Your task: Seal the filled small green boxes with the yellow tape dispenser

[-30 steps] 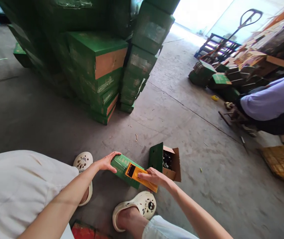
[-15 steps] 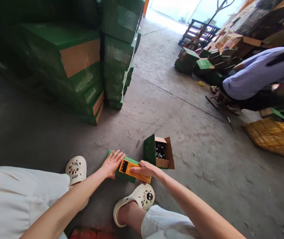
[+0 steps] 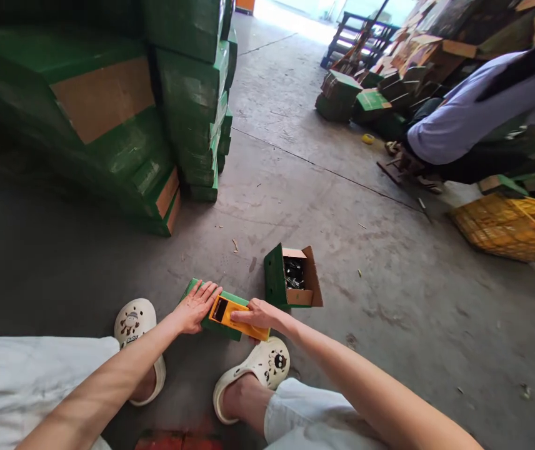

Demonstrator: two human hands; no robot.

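Note:
A closed green cardboard box (image 3: 223,327) lies on the floor between my feet. My left hand (image 3: 195,308) lies flat on its left end, fingers stretched out. My right hand (image 3: 259,314) is closed around a flat orange-yellow handheld device (image 3: 227,307) with a dark window at its left end. The device rests along the top of the box, close to my left fingertips; its exact kind is unclear. Just beyond my right hand stands an open green carton (image 3: 275,275), flaps raised, with shiny black items inside.
Tall stacks of green boxes (image 3: 187,81) rise at left. A person in a lilac top (image 3: 464,115) bends at the right, beside a yellow basket (image 3: 511,228) and a heap of cartons. A yellow tape roll (image 3: 367,139) lies farther off. My white clogs (image 3: 267,364) flank the box.
The whole view has shifted slightly, with the scene sliding left and mostly upward. Both hands keep their places on the box and the orange-yellow device.

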